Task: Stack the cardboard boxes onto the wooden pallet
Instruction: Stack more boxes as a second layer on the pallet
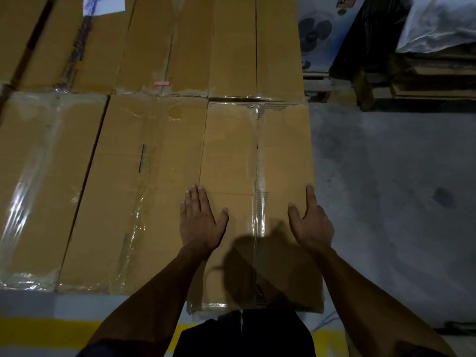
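A long brown cardboard box (pixel 231 155) sealed with clear tape lies right in front of me, the rightmost one in the near row. My left hand (pixel 199 222) rests flat on its top near the left edge, fingers straight. At the box's right edge is my right hand (pixel 310 222), fingers extended and thumb spread over the top. Two more taped boxes (pixel 134 189) (pixel 33 181) lie beside it on the left. A further row of boxes (pixel 180 42) fills the space behind. The pallet under these boxes is hidden.
Bare grey concrete floor (pixel 391 189) spreads to the right. At the back right stand a printed fan carton (pixel 322 29) on a wooden pallet (pixel 316 86) and a stack of flattened cardboard (pixel 425 81) topped with a plastic-wrapped bundle (pixel 438 24). A yellow floor line (pixel 43 331) runs by my feet.
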Motion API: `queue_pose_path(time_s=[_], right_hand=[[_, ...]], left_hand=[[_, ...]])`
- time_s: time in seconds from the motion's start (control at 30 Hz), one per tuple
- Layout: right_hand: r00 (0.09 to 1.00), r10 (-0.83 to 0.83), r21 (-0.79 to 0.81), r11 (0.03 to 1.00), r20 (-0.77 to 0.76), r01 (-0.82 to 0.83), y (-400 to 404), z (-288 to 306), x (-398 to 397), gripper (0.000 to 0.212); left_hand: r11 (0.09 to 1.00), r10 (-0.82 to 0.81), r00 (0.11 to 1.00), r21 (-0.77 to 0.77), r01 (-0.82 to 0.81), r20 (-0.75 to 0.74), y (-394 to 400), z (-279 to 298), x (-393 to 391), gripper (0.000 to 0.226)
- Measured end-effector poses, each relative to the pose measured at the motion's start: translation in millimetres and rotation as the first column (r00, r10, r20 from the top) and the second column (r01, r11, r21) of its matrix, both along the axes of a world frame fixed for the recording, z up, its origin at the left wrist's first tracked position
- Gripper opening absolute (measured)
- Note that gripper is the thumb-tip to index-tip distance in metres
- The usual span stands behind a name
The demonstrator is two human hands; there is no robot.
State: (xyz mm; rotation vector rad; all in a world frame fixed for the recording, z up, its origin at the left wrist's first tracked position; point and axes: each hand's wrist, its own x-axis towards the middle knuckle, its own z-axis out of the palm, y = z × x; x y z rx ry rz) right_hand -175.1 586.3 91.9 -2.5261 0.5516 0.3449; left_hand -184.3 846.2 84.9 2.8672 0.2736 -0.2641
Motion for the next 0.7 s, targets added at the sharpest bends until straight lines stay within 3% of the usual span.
queue_pose_path(time_s=[0.27, 0.6, 0.7], right_hand=[[1.000, 0.002, -0.016, 1.000, -0.022, -0.002, 1.5, 4.1, 1.1, 0.073], [0.999, -0.029, 0.021, 0.999, 0.024, 0.028, 0.7, 6.1, 0.0, 0.074], [0.999, -0.012, 0.017, 1.000, 0.032, 0.011, 0.7, 10.4, -3.0, 0.073]], left_hand=[[1.000, -0.013, 0.999, -0.008, 0.012, -0.046, 0.5, 2.7, 1.8, 0.092], [0.938, 0.110, 0.994, -0.331, -0.099, 0.012, 3.0, 12.8, 8.6, 0.097], [0.925, 0.109, 0.994, -0.367, -0.097, 0.013, 4.9, 16.4, 8.7, 0.098]])
